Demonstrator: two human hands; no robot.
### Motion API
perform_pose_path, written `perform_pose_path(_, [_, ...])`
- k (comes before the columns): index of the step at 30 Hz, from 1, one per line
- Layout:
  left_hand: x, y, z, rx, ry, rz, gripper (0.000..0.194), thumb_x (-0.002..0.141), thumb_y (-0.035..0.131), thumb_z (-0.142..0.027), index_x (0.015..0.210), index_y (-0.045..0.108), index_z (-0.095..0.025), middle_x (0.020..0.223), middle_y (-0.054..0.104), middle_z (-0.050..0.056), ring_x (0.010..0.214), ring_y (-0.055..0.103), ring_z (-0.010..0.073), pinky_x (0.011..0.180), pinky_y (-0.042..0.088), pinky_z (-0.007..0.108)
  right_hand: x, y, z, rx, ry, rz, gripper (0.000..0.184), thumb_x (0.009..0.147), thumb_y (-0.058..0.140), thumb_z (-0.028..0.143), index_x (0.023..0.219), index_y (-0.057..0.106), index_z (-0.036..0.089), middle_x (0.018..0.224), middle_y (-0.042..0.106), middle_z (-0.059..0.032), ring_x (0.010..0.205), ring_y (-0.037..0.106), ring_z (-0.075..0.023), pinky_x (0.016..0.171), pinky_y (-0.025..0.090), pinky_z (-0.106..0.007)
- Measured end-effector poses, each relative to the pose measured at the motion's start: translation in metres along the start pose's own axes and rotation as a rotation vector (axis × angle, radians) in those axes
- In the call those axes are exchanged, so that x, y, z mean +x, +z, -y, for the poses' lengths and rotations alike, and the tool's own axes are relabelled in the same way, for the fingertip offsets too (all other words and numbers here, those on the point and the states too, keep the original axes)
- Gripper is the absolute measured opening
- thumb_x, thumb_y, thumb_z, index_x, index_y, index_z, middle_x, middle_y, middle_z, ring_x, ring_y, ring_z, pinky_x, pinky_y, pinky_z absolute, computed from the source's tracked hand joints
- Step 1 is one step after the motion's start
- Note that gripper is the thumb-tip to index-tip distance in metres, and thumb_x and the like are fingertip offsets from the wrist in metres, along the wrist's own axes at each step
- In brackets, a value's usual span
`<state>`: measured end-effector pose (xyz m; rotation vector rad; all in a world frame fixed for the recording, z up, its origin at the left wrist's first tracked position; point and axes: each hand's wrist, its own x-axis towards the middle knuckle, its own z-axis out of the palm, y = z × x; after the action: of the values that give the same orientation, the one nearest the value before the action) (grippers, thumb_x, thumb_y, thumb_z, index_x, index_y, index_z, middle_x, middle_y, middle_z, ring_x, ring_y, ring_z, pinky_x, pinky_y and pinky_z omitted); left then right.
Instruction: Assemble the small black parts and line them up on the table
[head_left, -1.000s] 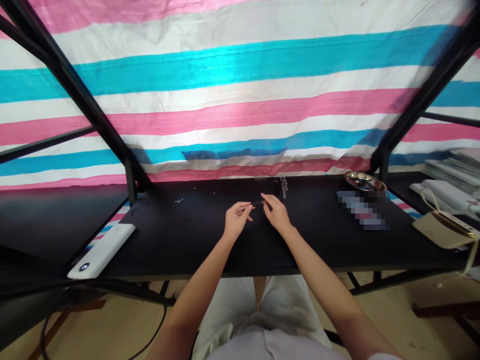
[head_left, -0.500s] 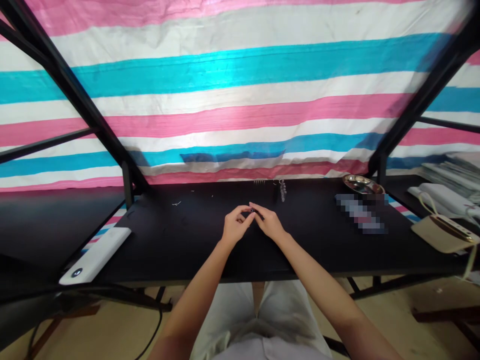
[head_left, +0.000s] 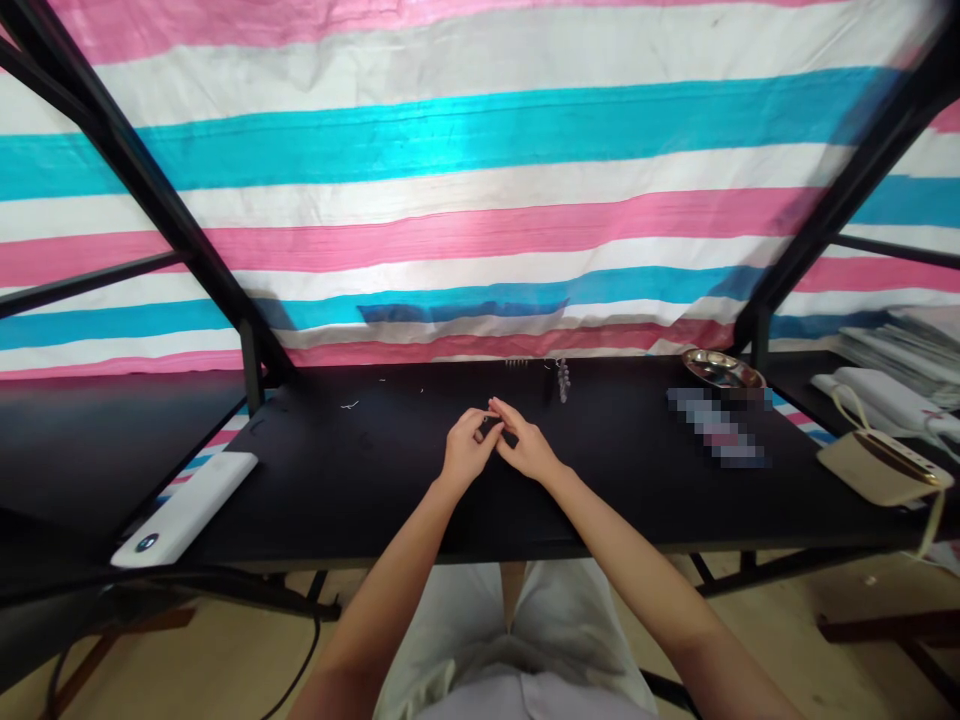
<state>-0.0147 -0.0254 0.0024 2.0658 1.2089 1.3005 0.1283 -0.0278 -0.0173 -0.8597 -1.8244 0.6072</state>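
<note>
A small dark thing [head_left: 486, 422] was held up between the fingertips, above the middle of the black tabletop [head_left: 360, 490]. It was pinched by the left hand [head_left: 466, 447], with the thumb and fingers bent around it. The tips of the right hand [head_left: 531, 450] were brought close against the left ones, but whether the thing was gripped by them too could not be told. Only a tiny dark bit of it was seen; its full shape was hidden by the fingers, and its ends could not be made out.

Past the hands, a string of shiny beads [head_left: 563, 381] and a row of tiny bits [head_left: 517, 362] were seen near the back edge, too small to be made out well. Some white thread [head_left: 349, 405] was seen to the left. On the right, a shiny metal dish [head_left: 724, 370] was set behind a flat thing [head_left: 718, 428] that was blurred into squares. Farther right, a cream pouch [head_left: 881, 467] was seen near a stack of papers [head_left: 900, 350], which was cut off by the picture's edge. At the far left, a long white case [head_left: 185, 508] was laid at a slant.
</note>
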Motion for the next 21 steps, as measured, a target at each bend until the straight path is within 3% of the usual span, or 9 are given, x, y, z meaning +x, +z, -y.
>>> perform_pose_path(5, [0.006, -0.009, 0.006, 0.165, -0.062, 0.21, 0.021, 0.077, 0.053, -0.031, 0.092, 0.064, -0.021, 0.078, 0.063, 0.002, 0.055, 0.052, 0.0102, 0.056, 0.042, 0.021, 0.001, -0.005, -0.004, -0.076, 0.053, 0.095, 0.073, 0.076, 0.047, 0.013, 0.141, 0.017, 0.025, 0.142, 0.032, -0.0081, 0.127, 0.036, -0.0189, 0.105, 0.033, -0.04])
perform_pose_path(13, [0.033, -0.051, 0.02, 0.352, -0.279, 0.412, 0.014, 0.071, 0.055, -0.027, 0.076, 0.063, -0.017, 0.068, 0.064, 0.003, 0.055, 0.056, 0.0126, 0.054, 0.039, 0.021, 0.003, -0.018, 0.004, -0.129, 0.018, 0.053, 0.066, 0.068, 0.042, 0.005, 0.13, 0.041, 0.024, 0.141, 0.034, -0.0054, 0.128, 0.034, -0.0194, 0.108, 0.023, -0.046])
perform_pose_path(18, [0.062, -0.084, 0.047, 0.508, -0.39, 0.33, 0.014, 0.069, 0.052, -0.026, 0.073, 0.06, -0.016, 0.06, 0.061, 0.002, 0.051, 0.056, 0.0122, 0.055, 0.038, 0.022, 0.003, -0.017, 0.002, -0.133, 0.01, 0.045, 0.058, 0.069, 0.042, 0.006, 0.124, 0.048, 0.022, 0.14, 0.035, -0.0071, 0.127, 0.035, -0.019, 0.108, 0.024, -0.046])
perform_pose_path(21, [0.075, -0.096, 0.063, 0.572, -0.449, 0.215, 0.014, 0.069, 0.051, -0.025, 0.073, 0.059, -0.015, 0.055, 0.059, 0.002, 0.053, 0.057, 0.014, 0.056, 0.039, 0.022, 0.003, -0.016, 0.0, -0.145, -0.001, 0.035, 0.054, 0.07, 0.042, 0.005, 0.121, 0.051, 0.02, 0.139, 0.037, -0.0087, 0.127, 0.036, -0.019, 0.108, 0.024, -0.046])
